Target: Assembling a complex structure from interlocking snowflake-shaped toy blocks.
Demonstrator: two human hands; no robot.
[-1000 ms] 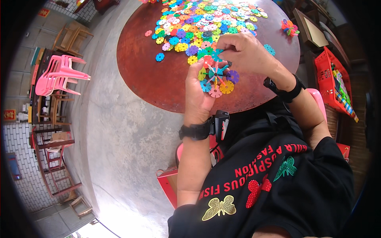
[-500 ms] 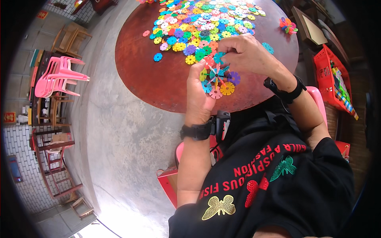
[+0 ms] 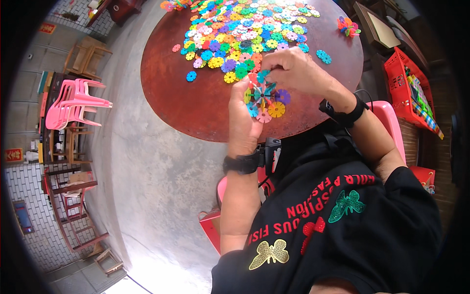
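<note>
Between my two hands is a flower-shaped assembly [image 3: 264, 116] of interlocking notched plastic discs, with discs of several colours ringed round a spoked centre. My left hand [image 3: 243, 115] grips its left side, the thumb up against a red disc. From the right, my right hand [image 3: 296, 72] pinches a teal disc [image 3: 263, 76] at the top of the ring. Whether that disc is fully slotted in, I cannot tell. Beyond my hands, loose discs of the same kind [image 3: 230, 36] cover the far part of the round brown table [image 3: 171, 93].
A finished-looking cluster of discs [image 3: 348, 27] sits at the table's right edge, another cluster [image 3: 174, 5] at the far left edge. A red plastic basket [image 3: 399, 83] stands at the right. Stacked pink chairs [image 3: 73, 103] are at the left. I sit on a pink chair [image 3: 390, 120].
The view has shifted slightly. Both hands keep their hold, and the assembly seems turned a little between them.
</note>
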